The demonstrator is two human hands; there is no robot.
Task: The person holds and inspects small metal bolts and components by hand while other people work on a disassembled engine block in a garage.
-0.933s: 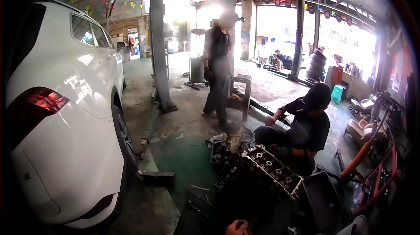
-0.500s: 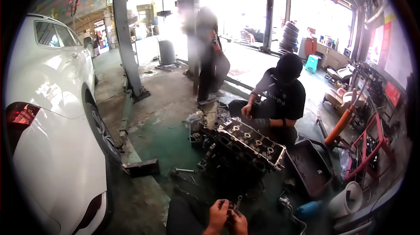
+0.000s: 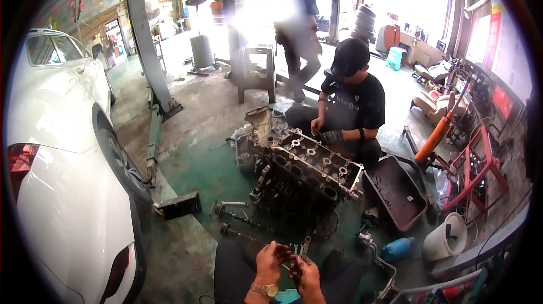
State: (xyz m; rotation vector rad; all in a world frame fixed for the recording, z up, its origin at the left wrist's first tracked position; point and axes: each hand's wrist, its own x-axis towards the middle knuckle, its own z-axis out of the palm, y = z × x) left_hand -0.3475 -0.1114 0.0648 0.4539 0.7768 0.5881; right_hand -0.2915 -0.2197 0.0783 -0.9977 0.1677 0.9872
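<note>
Head view, nearest first: above the lap, a wrench [image 3: 306, 243] in the close grip of the right hand [image 3: 306, 275], ring end up, probably for a clear look. Just beside, the left hand [image 3: 270, 262] with fingers bent in, contents impossible to tell. Beyond, on the floor, dark shafts [image 3: 240, 218] near the engine block [image 3: 308, 176], perhaps for easy reach. Right of the block, a dark tray [image 3: 399, 191], likely for drips. Farther, a seated co-worker [image 3: 357, 106], bent toward the block's far edge.
</note>
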